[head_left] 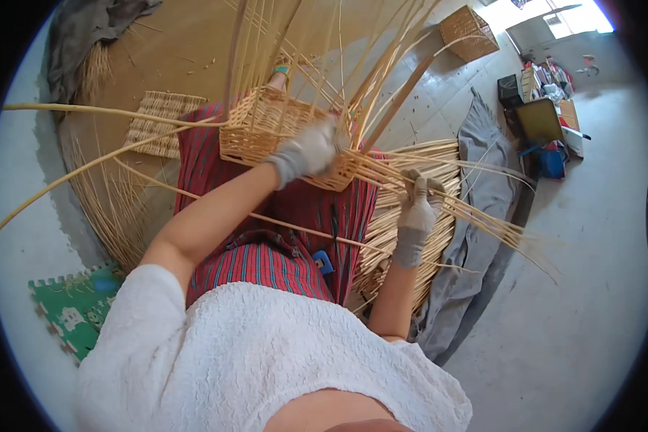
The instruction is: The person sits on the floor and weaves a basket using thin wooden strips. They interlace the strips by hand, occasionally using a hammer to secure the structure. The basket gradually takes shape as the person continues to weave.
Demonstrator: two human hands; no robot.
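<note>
A half-woven wicker basket with long upright canes rests across my lap on red striped cloth. My left hand, in a pale glove with a grey cuff, is at the basket's right end; its fingers are smeared by motion. My right hand, gloved too, grips a bunch of long loose canes that run from that end out to the right. Long canes also stretch out to the left.
A flat woven panel and a green foam mat lie at left. A pile of canes and grey cloth are on my right. A finished basket and assorted items stand farther back.
</note>
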